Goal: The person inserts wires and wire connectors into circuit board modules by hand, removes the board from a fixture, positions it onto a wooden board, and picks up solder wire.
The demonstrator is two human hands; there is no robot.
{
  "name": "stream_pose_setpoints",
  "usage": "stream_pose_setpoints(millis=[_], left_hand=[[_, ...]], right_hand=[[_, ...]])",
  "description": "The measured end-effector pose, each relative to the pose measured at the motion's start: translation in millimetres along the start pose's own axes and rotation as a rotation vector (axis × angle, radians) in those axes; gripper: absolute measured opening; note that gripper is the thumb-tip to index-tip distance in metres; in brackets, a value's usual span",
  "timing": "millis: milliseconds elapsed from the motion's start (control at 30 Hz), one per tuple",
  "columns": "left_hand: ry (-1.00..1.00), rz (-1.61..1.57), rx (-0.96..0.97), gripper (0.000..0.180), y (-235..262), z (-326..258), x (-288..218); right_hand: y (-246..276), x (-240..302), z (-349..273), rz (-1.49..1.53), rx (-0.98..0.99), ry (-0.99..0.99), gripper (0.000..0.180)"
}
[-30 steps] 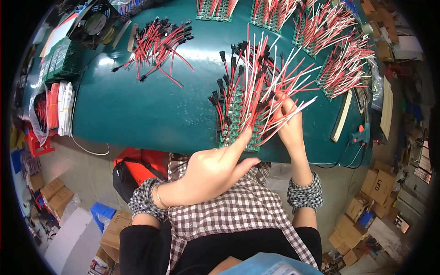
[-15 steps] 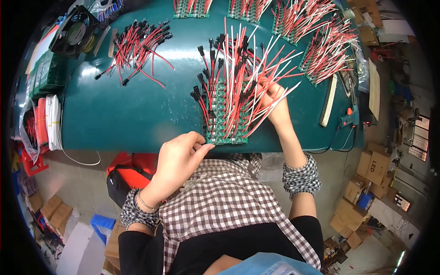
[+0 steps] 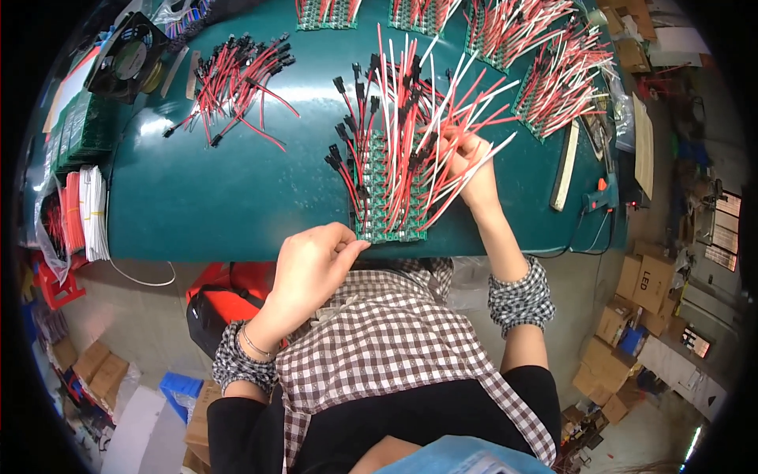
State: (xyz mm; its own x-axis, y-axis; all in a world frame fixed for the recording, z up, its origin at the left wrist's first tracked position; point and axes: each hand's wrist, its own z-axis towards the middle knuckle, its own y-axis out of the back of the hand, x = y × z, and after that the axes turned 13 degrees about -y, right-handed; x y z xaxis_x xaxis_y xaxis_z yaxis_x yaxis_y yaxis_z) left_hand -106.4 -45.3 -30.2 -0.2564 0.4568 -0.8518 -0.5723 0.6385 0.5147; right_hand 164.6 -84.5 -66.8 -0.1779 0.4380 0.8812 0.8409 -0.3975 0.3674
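A panel of green circuit boards (image 3: 373,170) lies near the table's front edge, covered in red and white wires (image 3: 405,189). Black plug connectors (image 3: 335,155) on red and black leads stick out along its left side. My left hand (image 3: 314,257) pinches the panel's near left corner between thumb and fingertips. Beside the panel's right side is my right hand (image 3: 476,170), its fingers curled in among the wires. Wires cover those fingertips, so what they grip cannot be made out.
A pile of connector leads (image 3: 237,79) lies at the left, near a black fan (image 3: 126,55). Stacked green boards (image 3: 79,134) and white wire bundles (image 3: 93,213) line the left edge. Wired panels (image 3: 545,99) stand at the back and right, near a wooden strip (image 3: 564,170) and glue gun (image 3: 602,196).
The panel has shifted slightly away from the table's front edge, my left fingertips moving with it. My right hand stays among the wires, almost in the same place.
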Motion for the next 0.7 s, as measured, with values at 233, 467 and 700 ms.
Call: stream_pose_setpoints(millis=[233, 467, 700], left_hand=[[0.014, -0.032, 0.02, 0.015, 1, 3, -2], [0.017, -0.069, 0.035, 0.016, -2, 4, -6], [0.021, -0.096, 0.055, 0.015, -4, 7, -9]], right_hand=[[-1, 7, -2, 0.145, 0.019, 0.046, 0.026], [4, 6, -4, 0.09, -0.002, 0.007, 0.027], [8, 3, -4, 0.146, -0.037, 0.032, 0.027]])
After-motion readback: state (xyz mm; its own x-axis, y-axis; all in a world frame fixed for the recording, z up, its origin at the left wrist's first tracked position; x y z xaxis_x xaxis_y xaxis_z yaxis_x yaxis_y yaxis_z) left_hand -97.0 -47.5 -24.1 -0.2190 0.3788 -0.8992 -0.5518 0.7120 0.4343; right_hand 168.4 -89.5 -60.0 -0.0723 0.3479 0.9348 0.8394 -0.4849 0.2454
